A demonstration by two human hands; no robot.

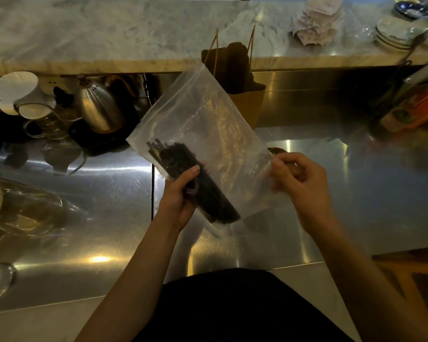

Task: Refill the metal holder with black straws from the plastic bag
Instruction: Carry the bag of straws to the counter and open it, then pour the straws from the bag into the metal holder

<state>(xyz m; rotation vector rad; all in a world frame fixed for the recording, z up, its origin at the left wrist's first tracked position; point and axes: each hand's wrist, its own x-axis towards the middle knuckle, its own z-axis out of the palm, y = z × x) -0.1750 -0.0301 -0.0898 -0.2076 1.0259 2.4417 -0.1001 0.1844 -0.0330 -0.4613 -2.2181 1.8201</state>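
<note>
Steel-topped desk (114, 233) runs under both arms, with a marble ledge (109, 30) behind it at twelve o'clock.

Left hand (181, 193) makes the firmer grip: its fingers are wrapped through the film around the bundle of black straws (183, 166), thumb on top, pressed together on them. Right hand (299, 178) sits at three o'clock from the left, thumb and forefinger pinching only the side edge of the plastic bag (208, 134), with no straws inside that pinch.

From the left grip the straws' long axis runs from about five o'clock, where their ends lie near the bag's lower edge, up to about eleven o'clock, where the free tips fan out slightly. The bag stretches on beyond those tips toward twelve o'clock; I cannot tell which end is its mouth.

A dark round rim (277, 151) shows just behind the bag at the right hand's eleven o'clock; it may be the metal holder, but too little is visible to be sure. If so, the right hand is nearer to it, while the left already controls the bundle.

A brown paper bag (245, 104) and a kettle (97, 107) stand farther back.
</note>
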